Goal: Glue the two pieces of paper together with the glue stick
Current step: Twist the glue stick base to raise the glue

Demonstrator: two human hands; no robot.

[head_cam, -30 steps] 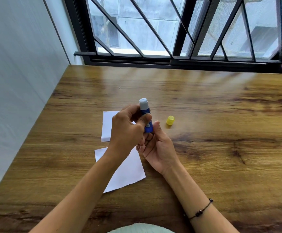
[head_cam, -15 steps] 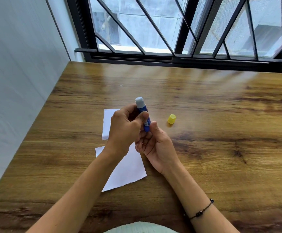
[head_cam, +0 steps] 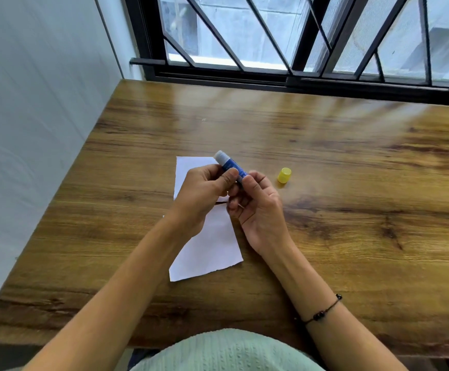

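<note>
1. The glue stick (head_cam: 230, 165) is held above the wooden table (head_cam: 351, 183) between both hands, tilted, its uncapped whitish tip pointing up and away to the left.
2. The left hand (head_cam: 204, 194) is closed around the stick's blue barrel, thumb pressed on it just below the tip.
3. The right hand (head_cam: 258, 207) pinches the stick's lower end with its fingers; the two hands touch.
4. The far paper (head_cam: 188, 167) lies just behind the glue stick, partly under the left hand.
5. The near paper (head_cam: 210, 250) lies below the glue stick, under both wrists.
6. The yellow cap (head_cam: 284, 175) stands on the table, just right of the glue stick, clear of both hands.
</note>
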